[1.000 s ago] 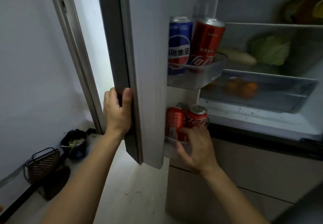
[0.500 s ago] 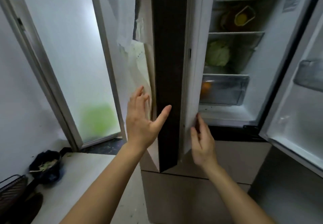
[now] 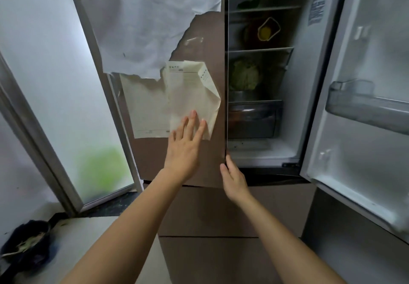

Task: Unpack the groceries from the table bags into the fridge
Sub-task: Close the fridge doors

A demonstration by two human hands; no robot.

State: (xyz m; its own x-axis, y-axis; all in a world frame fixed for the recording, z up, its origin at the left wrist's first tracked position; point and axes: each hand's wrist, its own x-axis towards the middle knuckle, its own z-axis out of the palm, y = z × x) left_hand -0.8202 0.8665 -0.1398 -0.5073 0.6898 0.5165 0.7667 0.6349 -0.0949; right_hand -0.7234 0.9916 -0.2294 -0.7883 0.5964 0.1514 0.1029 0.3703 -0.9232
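On the left fridge door point(image 3: 155, 157), your left hand point(image 3: 183, 148) lies flat and open, your right hand point(image 3: 233, 176) empty at its edge. Press evenly until it seals; groceries like the cabbage point(image 3: 243, 75) sit shelved far right.

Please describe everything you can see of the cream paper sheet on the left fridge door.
The cream paper sheet hangs flat on the brown front of the left fridge door, partly under a torn white sheet. It looks thin, with faint printed lines. Its right part is folded and creased, one corner bent outward. The left hand lies open with fingertips on its lower right part.
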